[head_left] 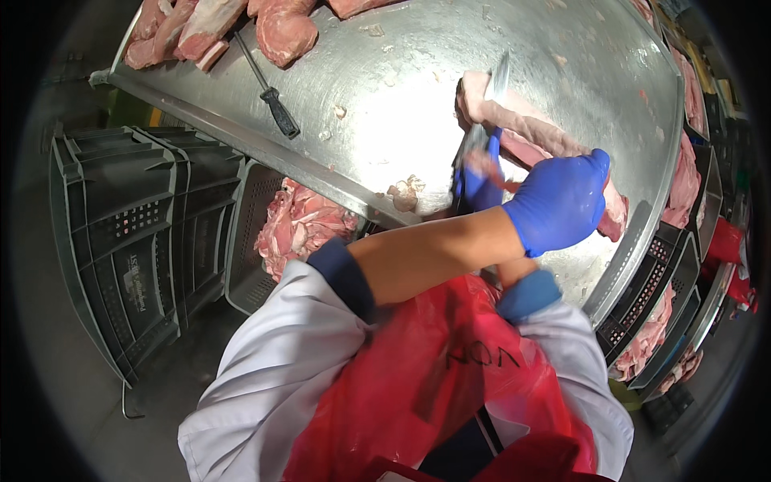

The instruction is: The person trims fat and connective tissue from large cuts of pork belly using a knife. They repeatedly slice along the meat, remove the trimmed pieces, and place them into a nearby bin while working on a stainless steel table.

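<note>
My forearms cross over a steel worktable [385, 104], the left one on top. My left hand [562, 201], in a blue glove, is closed on the right part of a long pale pink strip of meat [534, 128]. Beneath and beyond my left forearm, my right hand [480, 189], also blue-gloved, grips a knife [499, 79]. The knife's blade points away from me and crosses the strip's far left end, which hides part of it. Some reddish meat shows beside the right hand, blurred. My left forearm partly covers the right wrist.
A sharpening steel [279, 112] with a black handle lies at the table's left. Large meat cuts [287, 34] rest at the far left. Dark crates [116, 241] stand left, near a crate of meat pieces [297, 225]. More meat-filled crates [642, 321] line the right side.
</note>
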Motion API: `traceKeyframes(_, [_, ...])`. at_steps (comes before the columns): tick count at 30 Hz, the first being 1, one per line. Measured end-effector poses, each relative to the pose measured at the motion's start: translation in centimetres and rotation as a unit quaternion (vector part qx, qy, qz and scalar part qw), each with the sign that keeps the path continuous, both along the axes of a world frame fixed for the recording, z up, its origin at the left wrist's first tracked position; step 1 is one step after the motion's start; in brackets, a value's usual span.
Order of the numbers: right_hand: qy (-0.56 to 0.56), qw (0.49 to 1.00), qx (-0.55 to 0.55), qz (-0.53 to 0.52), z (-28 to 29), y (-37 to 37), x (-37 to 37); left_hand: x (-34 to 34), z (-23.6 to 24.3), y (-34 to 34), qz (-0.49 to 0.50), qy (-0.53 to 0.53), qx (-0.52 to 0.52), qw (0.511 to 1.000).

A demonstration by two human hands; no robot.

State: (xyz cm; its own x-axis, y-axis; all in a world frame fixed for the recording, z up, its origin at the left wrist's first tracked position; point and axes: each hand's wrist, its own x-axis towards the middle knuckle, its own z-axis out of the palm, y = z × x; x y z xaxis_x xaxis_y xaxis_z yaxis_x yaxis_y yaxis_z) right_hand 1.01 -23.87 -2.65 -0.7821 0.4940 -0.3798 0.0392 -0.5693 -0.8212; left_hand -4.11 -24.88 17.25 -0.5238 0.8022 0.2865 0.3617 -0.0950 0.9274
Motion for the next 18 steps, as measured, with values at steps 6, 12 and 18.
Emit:
traceKeyframes(6, [-0.274, 0.908, 0.276, 0.158, 8.9, -2.9, -1.0, -7.6, 5.2, -15.2, 0.161, -0.181, 0.080, 0.967])
traceKeyframes(12, [-0.116, 0.951, 0.251, 0.136, 9.1, 3.4, 10.2, -10.8, 12.0, -35.3, 0.318, -0.081, -0.120, 0.937])
traceKeyframes(18, [-0.246, 0.888, 0.251, -0.296, 6.9, 16.8, 25.6, -12.2, 1.2, -46.3, 0.242, -0.214, -0.497, 0.806])
